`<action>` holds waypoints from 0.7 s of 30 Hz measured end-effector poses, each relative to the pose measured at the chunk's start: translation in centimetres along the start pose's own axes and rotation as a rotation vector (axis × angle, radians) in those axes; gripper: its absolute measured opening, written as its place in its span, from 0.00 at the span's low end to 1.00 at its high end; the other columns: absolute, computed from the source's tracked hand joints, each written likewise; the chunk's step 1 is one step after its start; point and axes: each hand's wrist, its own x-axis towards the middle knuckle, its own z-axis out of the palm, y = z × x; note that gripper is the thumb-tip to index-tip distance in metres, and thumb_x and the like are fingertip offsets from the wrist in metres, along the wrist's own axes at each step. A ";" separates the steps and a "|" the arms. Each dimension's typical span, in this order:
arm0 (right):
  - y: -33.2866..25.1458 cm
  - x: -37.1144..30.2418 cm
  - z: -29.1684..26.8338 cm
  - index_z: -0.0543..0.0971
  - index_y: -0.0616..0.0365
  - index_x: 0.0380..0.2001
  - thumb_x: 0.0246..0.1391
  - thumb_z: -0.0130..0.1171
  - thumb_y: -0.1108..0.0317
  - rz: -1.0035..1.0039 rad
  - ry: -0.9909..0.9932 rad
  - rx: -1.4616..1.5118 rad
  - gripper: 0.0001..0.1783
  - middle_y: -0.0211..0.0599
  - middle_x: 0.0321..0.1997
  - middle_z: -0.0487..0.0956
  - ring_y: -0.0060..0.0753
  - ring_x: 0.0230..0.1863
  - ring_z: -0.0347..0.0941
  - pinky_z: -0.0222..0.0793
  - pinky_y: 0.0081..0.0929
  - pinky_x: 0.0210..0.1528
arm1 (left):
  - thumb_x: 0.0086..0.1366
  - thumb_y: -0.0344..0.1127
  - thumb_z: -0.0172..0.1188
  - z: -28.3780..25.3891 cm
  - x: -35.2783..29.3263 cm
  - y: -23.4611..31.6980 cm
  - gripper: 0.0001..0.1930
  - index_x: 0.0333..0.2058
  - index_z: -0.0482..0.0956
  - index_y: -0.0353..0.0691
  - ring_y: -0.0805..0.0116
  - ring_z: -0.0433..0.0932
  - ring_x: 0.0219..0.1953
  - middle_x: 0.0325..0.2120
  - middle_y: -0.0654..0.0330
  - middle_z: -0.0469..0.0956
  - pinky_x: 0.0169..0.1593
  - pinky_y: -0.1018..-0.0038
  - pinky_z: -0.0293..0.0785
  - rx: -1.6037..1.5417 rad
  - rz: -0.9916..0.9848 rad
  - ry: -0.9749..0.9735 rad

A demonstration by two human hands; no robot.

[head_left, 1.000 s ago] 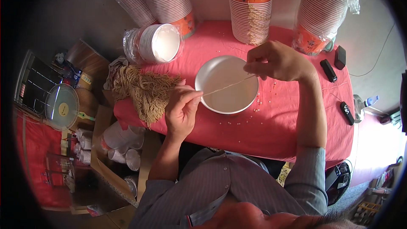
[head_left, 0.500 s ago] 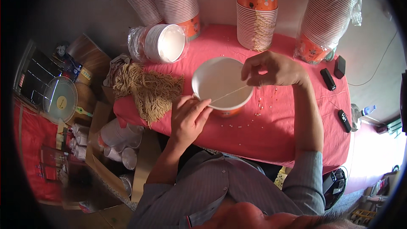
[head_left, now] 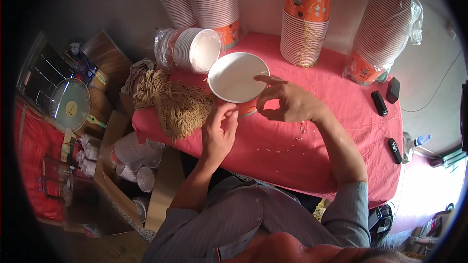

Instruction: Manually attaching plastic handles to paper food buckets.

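A paper bucket [head_left: 233, 79], white inside and orange outside, stands on the table in front of me. A short piece of cord [head_left: 264, 73] shows at its right rim and another bit of cord [head_left: 206, 83] at its left rim. My left hand [head_left: 219, 129] is at the bucket's near side, fingers curled loosely with a gap between thumb and index finger. At the right side is my right hand [head_left: 292, 101], index finger stretched over the rim near the cord and thumb apart. I see nothing held in either hand.
A heap of tan cords [head_left: 180, 107] lies left of the bucket. Stacked buckets [head_left: 304, 36] stand behind, with wrapped bowls [head_left: 197, 51] and bagged buckets [head_left: 382, 34]. Small beads [head_left: 298, 139] dot the red cloth [head_left: 336, 92]. An open carton [head_left: 165, 192] sits lower left.
The cord that stretched between my hands across the bucket no longer shows taut. My right hand has come left and down to the rim; the left has left the rim for the near side.
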 end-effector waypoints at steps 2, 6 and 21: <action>0.2 0.0 0.6 0.88 0.54 0.36 0.52 0.72 0.73 -0.023 0.022 -0.128 0.07 0.31 0.46 0.89 0.58 0.81 0.61 0.60 0.55 0.80 | 0.75 0.28 0.64 0.3 0.4 -0.1 0.14 0.57 0.82 0.36 0.59 0.87 0.41 0.41 0.53 0.85 0.43 0.63 0.82 -0.054 -0.034 0.058; -0.8 0.0 0.3 0.87 0.55 0.35 0.51 0.71 0.73 0.011 0.020 -0.256 0.07 0.32 0.44 0.89 0.58 0.80 0.63 0.55 0.55 0.84 | 0.73 0.30 0.67 -0.6 2.0 -1.1 0.12 0.53 0.85 0.39 0.53 0.88 0.35 0.34 0.51 0.87 0.38 0.62 0.81 0.309 0.057 -0.045; 3.6 1.6 2.0 0.81 0.62 0.54 0.61 0.73 0.51 0.483 0.647 0.012 0.28 0.48 0.40 0.90 0.44 0.42 0.90 0.84 0.42 0.46 | 0.68 0.29 0.72 1.3 2.7 -0.1 0.11 0.49 0.87 0.38 0.49 0.86 0.33 0.33 0.51 0.88 0.39 0.59 0.80 0.260 0.332 -0.004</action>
